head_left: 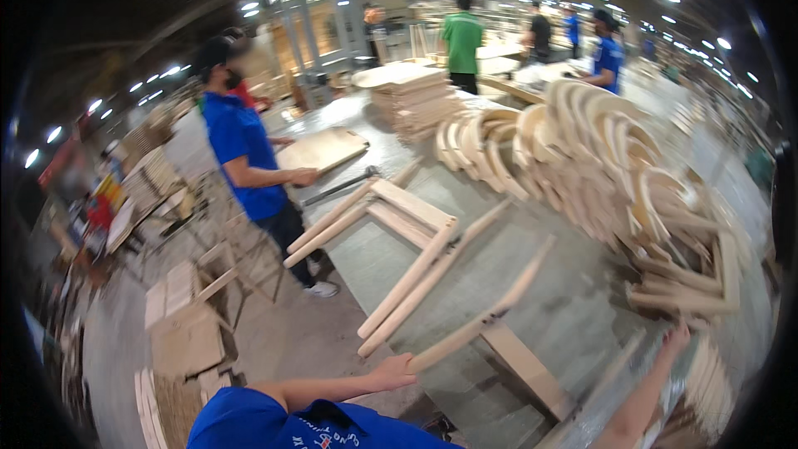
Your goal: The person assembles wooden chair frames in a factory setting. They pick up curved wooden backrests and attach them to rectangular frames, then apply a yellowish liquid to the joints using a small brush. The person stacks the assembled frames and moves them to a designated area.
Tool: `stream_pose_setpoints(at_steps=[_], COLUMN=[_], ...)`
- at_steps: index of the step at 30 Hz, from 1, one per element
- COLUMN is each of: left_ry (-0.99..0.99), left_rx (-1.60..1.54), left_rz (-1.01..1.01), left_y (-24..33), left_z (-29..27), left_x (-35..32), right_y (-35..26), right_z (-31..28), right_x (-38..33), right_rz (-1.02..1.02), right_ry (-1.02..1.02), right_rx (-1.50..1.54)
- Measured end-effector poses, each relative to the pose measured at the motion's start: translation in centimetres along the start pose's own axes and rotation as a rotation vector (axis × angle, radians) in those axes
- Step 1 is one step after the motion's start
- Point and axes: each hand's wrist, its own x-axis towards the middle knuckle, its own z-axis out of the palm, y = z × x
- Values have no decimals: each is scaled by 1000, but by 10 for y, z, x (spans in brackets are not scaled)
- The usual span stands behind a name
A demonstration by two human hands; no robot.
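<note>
Left hand (pixel 392 372) is gripping a wooden frame (pixel 525 370) by one leg's end, at the bench's (pixel 582 283) near edge. Right hand (pixel 677 337) is showing near stacked frames (pixel 686 299) at the bench's right; blurred, finger opening unclear.

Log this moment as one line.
left hand: gripping wooden leg; right hand: near stacked frames, contact unclear; wooden frame: on table

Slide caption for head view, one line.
Left hand grips a wooden bar at a grey table; right hand beside piled curved wooden parts.
</note>
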Motion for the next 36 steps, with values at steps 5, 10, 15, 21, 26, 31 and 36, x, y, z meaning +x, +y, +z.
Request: stream_pose_setpoints(at_steps=[5, 10, 15, 21, 26, 31, 36], left_ry=[64, 114, 92, 255, 336, 629, 685], left_rx=[374, 537, 494, 306, 147, -305, -275], left_rz=[197, 298, 238, 287, 584, 744, 656], left_y=[24, 23, 25, 32, 141, 233, 193], left_z=[10, 25, 23, 20, -28, -71, -105], left_x=[17, 18, 19, 49, 119, 131, 116], right_y=[28, 48, 12, -60, -101, -136, -175], right_z=[21, 61, 94, 152, 192, 244, 245], right_x=[73, 95, 100, 48, -80, -284, -398], right_rz=[227, 215, -173, -613, -988, -1340, -1345], right_ry=[-105, 22, 244, -48, -258, -432, -727], right_rx=[123, 133, -165, -59, -156, -12, -316])
